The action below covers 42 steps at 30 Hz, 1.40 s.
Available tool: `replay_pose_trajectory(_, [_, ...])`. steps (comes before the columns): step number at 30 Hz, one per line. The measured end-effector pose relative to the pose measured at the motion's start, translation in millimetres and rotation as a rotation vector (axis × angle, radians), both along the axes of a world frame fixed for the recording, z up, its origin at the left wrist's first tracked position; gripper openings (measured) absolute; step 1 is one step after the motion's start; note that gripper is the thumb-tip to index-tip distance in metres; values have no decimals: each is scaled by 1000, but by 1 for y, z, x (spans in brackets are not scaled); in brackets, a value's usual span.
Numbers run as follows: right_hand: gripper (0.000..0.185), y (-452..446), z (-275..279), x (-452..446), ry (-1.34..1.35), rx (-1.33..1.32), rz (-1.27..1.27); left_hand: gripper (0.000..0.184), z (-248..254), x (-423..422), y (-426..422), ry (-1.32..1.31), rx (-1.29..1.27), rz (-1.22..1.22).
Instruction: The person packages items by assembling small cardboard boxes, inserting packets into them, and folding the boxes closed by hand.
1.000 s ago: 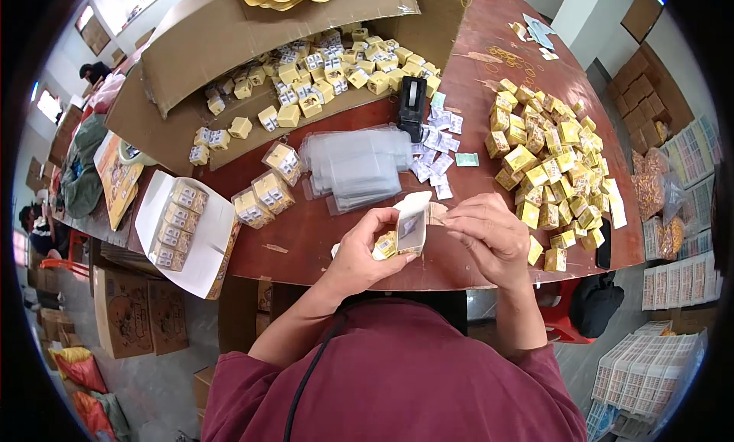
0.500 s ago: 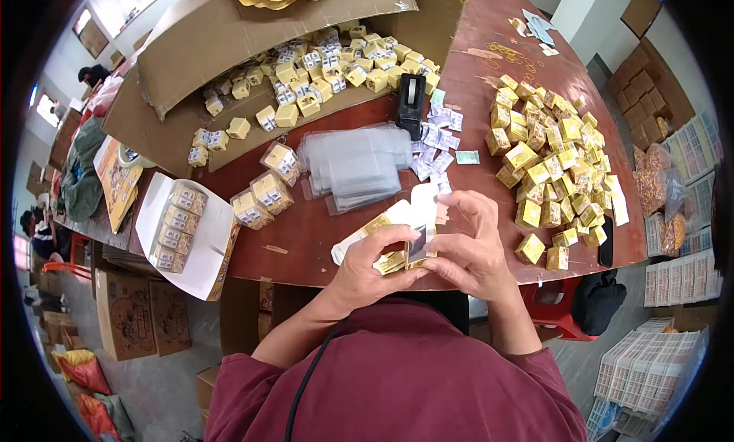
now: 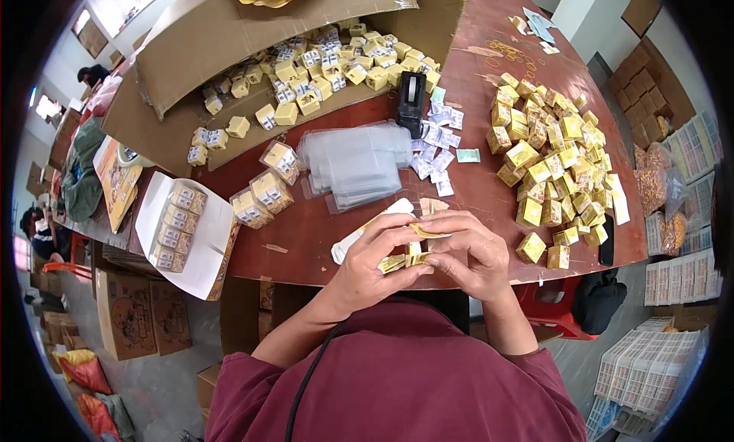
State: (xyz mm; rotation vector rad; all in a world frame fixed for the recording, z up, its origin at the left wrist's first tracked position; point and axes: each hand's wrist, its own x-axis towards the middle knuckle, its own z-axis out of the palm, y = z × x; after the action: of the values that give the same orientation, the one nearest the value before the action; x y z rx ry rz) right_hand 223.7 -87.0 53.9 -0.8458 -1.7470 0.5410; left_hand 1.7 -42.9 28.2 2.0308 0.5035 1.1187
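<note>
Both hands hold a small gold-yellow printed paper box [image 3: 394,263] between them, above the table's near edge. My left hand [image 3: 375,266] is closed on its left side, with thumb below and fingers over the top. On the right side, my right hand [image 3: 475,257] grips it between thumb and curled fingers. The fingers hide much of the box, and whether it is fully folded I cannot tell. A white-edged yellow piece of card [image 3: 365,232] sticks out past my left hand toward the upper left.
Beyond my hands lie clear plastic sheets [image 3: 355,163], small printed packets [image 3: 440,140] and a black tape dispenser [image 3: 410,105]. Gold boxes [image 3: 552,167] are heaped right. An open carton [image 3: 172,75] holds many small boxes. Left are wrapped bundles [image 3: 271,191] and a white tray [image 3: 200,266].
The box's white flap, upright before, has come down, and a gold edge now faces up. My right fingers have moved down and left, closer to my left hand.
</note>
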Motion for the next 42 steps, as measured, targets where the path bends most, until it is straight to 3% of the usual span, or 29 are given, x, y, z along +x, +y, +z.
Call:
replay_pose_trajectory(3, [21,-6,-5,-8,151,-64,-37,52,3,3,-6,-76,-128,-6])
replay_pose_trajectory(5, [23,-12,-7,-15,291,-167,-95,54,-4,7,-14,-248,-386,-36])
replay_pose_trajectory(6, [23,-12,-5,-14,203,-138,-100,56,-6,9,-15,-335,-514,-52])
replay_pose_trajectory(11, [24,-11,-7,-5,-62,1,-105,56,3,0,-6,-46,-252,-41])
replay_pose_trajectory(16, [21,-16,-8,-9,-54,-28,-166,52,8,3,-7,102,-35,67])
replay_pose_trajectory(19, [20,-17,-6,-10,-73,-46,-191,50,4,6,-10,-43,-277,8])
replay_pose_trajectory(25, [17,-17,-5,-12,-68,-35,-208,47,0,3,-11,-68,-511,-43])
replay_pose_trajectory(34, [18,-16,4,-8,12,-284,-165,50,7,2,-8,-14,-420,-28])
replay_pose_trajectory(42, [16,-17,1,-13,22,-396,-248,48,3,0,-9,34,-530,-21])
